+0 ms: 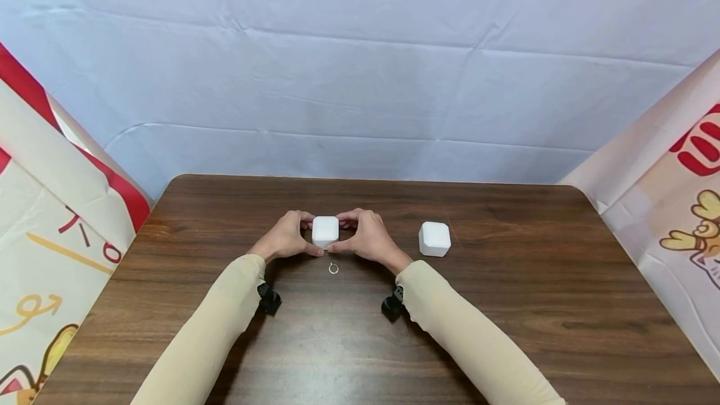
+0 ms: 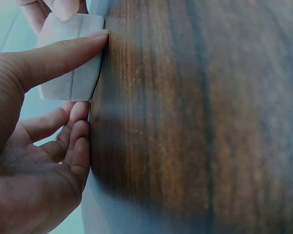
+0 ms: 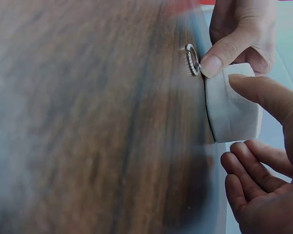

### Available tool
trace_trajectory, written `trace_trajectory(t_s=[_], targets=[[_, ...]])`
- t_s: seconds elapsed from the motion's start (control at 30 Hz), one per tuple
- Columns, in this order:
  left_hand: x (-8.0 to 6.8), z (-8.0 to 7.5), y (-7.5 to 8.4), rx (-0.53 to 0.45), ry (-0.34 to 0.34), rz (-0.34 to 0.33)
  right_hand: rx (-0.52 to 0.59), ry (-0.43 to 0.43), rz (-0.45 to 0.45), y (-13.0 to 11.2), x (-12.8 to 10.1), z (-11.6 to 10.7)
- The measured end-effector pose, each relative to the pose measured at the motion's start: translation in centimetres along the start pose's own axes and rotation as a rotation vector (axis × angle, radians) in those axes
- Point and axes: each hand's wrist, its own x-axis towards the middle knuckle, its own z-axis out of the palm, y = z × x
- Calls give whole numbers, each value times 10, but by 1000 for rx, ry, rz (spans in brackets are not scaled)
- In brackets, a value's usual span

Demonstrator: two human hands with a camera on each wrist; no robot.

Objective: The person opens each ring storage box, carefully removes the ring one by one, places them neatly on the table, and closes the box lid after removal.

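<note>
A small white box [image 1: 325,230] with rounded corners, like a ring box, sits on the wooden table between both hands. Its seam runs across the front side [image 2: 82,84] in the left wrist view. My left hand [image 1: 288,237] holds it from the left, thumb across the front and fingers curled by the side. From the right, my right hand [image 1: 368,239] grips it the same way, its thumb [image 3: 253,87] on the front face near the seam. A silvery ring [image 3: 189,61] set with small stones lies on the table just in front of the box.
A second white box [image 1: 434,239] of similar shape stands to the right of my right hand. The brown wooden table [image 1: 506,305] ends at the back against a pale cloth [image 1: 360,80]. Printed cloths hang at the left and right sides.
</note>
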Motion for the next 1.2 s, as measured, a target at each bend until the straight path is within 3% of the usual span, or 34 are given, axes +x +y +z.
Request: trace_trajectory(t_s=[0.23, 0.67, 0.93, 1.2], targets=[[-1, -1, 1, 3, 6, 2, -30, 6, -25, -2, -6, -11], [-8, -2, 6, 13, 48, -15, 22, 30, -56, -2, -26, -35], [-14, -8, 15, 0, 111, 55, 36, 78, -90, 2, -38, -53], [-17, -10, 36, 20, 154, 108, 57, 142, -79, 4, -50, -75]])
